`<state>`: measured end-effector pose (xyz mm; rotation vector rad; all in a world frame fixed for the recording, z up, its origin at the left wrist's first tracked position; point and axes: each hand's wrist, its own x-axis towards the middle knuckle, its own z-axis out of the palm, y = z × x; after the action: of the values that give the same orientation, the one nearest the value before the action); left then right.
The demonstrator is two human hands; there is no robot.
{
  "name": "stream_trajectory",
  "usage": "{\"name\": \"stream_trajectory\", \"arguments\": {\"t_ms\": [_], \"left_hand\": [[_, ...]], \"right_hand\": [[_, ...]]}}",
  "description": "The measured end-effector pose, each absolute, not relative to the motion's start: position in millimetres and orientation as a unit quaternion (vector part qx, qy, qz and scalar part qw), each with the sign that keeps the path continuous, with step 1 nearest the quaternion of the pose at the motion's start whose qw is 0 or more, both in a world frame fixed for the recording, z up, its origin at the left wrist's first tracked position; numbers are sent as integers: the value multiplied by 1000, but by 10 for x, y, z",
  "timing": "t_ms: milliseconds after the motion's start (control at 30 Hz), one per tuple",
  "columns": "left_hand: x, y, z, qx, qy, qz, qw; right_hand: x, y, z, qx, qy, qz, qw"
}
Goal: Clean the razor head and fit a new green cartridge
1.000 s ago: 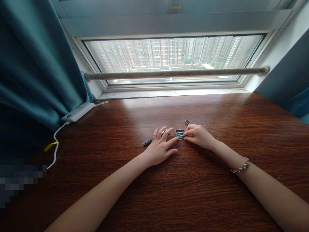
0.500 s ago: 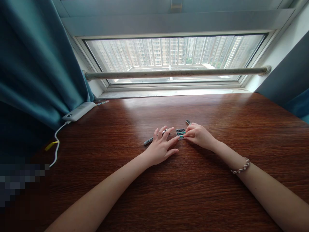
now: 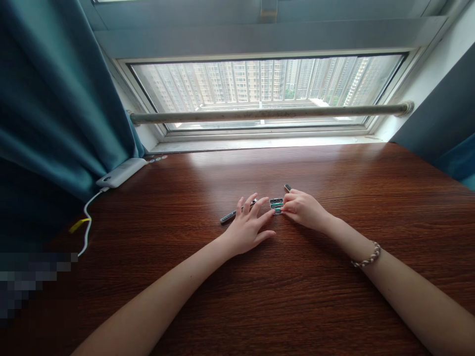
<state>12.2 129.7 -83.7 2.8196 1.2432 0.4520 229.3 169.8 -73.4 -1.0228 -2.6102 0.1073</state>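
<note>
A small dark case [image 3: 276, 201] with green strips across it lies flat on the table between my hands; it is too small to tell its kind. My left hand [image 3: 248, 227] has its fingers spread, and the index fingertip rests at the case's lower left edge. Under that hand runs a slim grey and black bar [image 3: 227, 217], partly covered by the fingers. My right hand [image 3: 302, 207] is closed in a pinch at the case's right side. What its fingertips hold, if anything, is hidden. Just beyond it a short dark stick-like piece [image 3: 287, 188] shows.
The brown wooden table [image 3: 208, 296] reaches to the window sill [image 3: 267, 142]. A white power bank-like box [image 3: 122, 172] with a white cable [image 3: 88, 222] lies at the left by the blue curtain [image 3: 55, 99]. A metal rail [image 3: 270, 114] crosses the window.
Both hands keep almost the same pose at the case. The whole view has shifted slightly, and my right hand appears a touch further left.
</note>
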Motion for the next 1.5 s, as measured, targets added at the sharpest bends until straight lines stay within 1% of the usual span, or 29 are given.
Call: {"name": "stream_trajectory", "arguments": {"t_ms": [267,400,500,600,867,1200,1500], "left_hand": [[117,1291,-839,911,389,141,5],[120,1290,-816,915,380,139,-2],[118,1287,-798,919,369,141,-3],[119,1285,-799,919,363,151,-3],[172,1334,-905,887,423,186,9],[166,1343,-897,904,378,192,61],[244,1271,-914,888,405,207,60]], "right_hand": [[2310,1704,-778,-383,-883,136,236],[2296,1694,-793,-376,-879,171,240],[2292,1697,-806,-400,-858,181,265],[2284,1707,-836,-436,-837,164,286],[2169,1705,-896,-429,-853,142,261],[2128,1637,-833,-425,-868,123,227],[2076,1598,-818,-422,-882,91,188]]}}
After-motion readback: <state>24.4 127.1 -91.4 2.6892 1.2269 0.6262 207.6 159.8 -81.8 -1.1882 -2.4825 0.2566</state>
